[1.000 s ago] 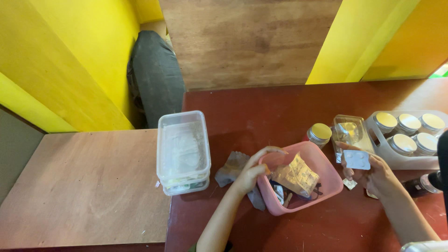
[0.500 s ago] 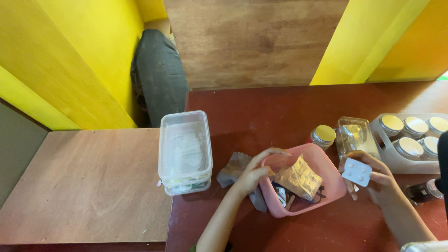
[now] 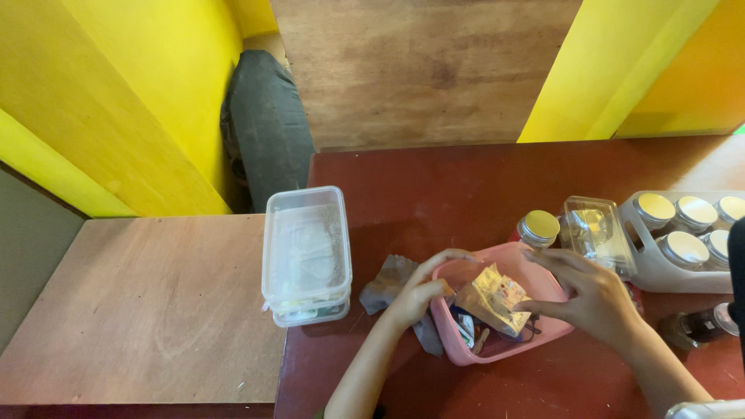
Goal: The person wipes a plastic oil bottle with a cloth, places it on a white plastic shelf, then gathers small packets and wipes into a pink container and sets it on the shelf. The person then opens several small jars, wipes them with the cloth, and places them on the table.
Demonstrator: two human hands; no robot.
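My left hand (image 3: 419,295) grips the left rim of a pink plastic basket (image 3: 466,358) on the dark red table (image 3: 434,186). Inside the basket lie a yellowish crinkled packet (image 3: 493,299) and several small items. My right hand (image 3: 594,299) hovers palm down over the basket's right side, fingers spread, thumb at the packet's edge. What is under the palm is hidden. A crumpled grey cloth (image 3: 388,281) lies partly under the basket's left end.
Stacked clear lidded containers (image 3: 305,252) sit at the table's left edge. A yellow-lidded jar (image 3: 538,227), a small clear box (image 3: 594,233) and a white tray (image 3: 660,275) of lidded jars stand right. A dark bottle (image 3: 698,326) lies near. A lower wooden surface (image 3: 147,310) adjoins left.
My right hand, which held a small white packet beside the basket, has moved left over the basket; the white packet no longer shows. My left hand stays on the rim.
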